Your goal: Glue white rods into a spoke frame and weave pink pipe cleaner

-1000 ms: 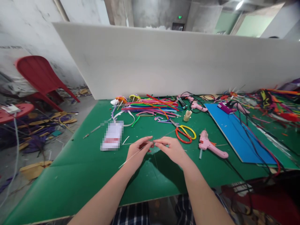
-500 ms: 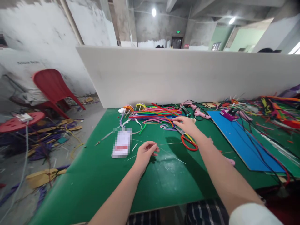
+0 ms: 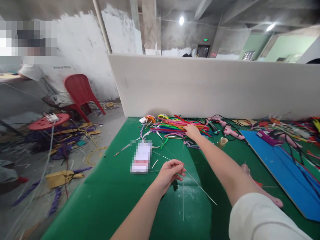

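My left hand [image 3: 172, 172] is above the green table, thumb and fingers pinched on thin pale wires [image 3: 203, 190]. One wire slants down to the right and another points toward me. My right hand [image 3: 192, 132] reaches into a heap of coloured pipe cleaners [image 3: 170, 126] at the back of the table. Its fingers are closed at the heap, around a pipe cleaner as far as I can see; the fingertips are partly hidden. Curled purple pieces [image 3: 191, 145] lie just below that hand. A phone with a blurred screen [image 3: 142, 156] lies left of my left hand.
A white partition [image 3: 212, 86] closes off the table's back. Pink glue guns [image 3: 233, 132], a purple power strip [image 3: 270, 137], cables and a blue board [image 3: 277, 166] lie to the right. A seated person, a red chair [image 3: 80, 88] and a red stool [image 3: 48, 121] are left.
My right hand has moved onto the pipe cleaner heap, and its forearm now covers the scissors. My left hand keeps the wires, which now tilt more toward me. The view has turned left.
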Available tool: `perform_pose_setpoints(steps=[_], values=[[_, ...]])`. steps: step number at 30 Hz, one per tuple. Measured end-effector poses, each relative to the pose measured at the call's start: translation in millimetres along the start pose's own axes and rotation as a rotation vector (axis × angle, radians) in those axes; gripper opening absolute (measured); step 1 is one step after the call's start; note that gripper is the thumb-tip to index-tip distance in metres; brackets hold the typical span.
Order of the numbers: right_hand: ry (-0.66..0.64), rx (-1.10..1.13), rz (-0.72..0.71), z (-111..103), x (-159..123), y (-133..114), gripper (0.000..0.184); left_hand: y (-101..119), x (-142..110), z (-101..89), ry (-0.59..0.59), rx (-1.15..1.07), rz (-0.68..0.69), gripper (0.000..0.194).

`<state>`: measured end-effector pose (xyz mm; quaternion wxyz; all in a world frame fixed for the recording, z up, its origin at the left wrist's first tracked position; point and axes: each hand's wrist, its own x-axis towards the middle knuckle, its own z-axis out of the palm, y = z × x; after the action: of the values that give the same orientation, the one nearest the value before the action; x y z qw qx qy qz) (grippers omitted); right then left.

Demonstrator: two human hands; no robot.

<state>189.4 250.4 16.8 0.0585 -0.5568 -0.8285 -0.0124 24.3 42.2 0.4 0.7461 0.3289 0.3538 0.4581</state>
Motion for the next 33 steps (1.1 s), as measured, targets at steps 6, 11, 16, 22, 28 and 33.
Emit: perform_pose_setpoints(steps=[6,11,16,22,28,33], values=[[-0.023,0.022,-0.023,-16,1,19,0.025,0,4,-3.4,-0.005,-0.004,-0.008,0.027],[-0.032,0.042,0.043,-33,4,38,0.029,-1,4,-4.4,-0.003,-0.007,-0.011,0.028],[-0.083,0.032,0.104,-35,8,58,0.033,-1,5,-4.0,0.012,-0.014,-0.018,0.028],[-0.031,-0.085,0.088,-30,1,53,0.03,-1,7,-3.1,0.015,-0.005,-0.025,0.027],[0.124,-0.183,-0.138,-29,-8,5,0.048,-2,9,-5.1,0.012,-0.006,-0.026,0.025],[0.048,-0.206,-0.318,-18,-8,-16,0.038,-3,9,-6.5,0.006,-0.012,-0.023,0.025]])
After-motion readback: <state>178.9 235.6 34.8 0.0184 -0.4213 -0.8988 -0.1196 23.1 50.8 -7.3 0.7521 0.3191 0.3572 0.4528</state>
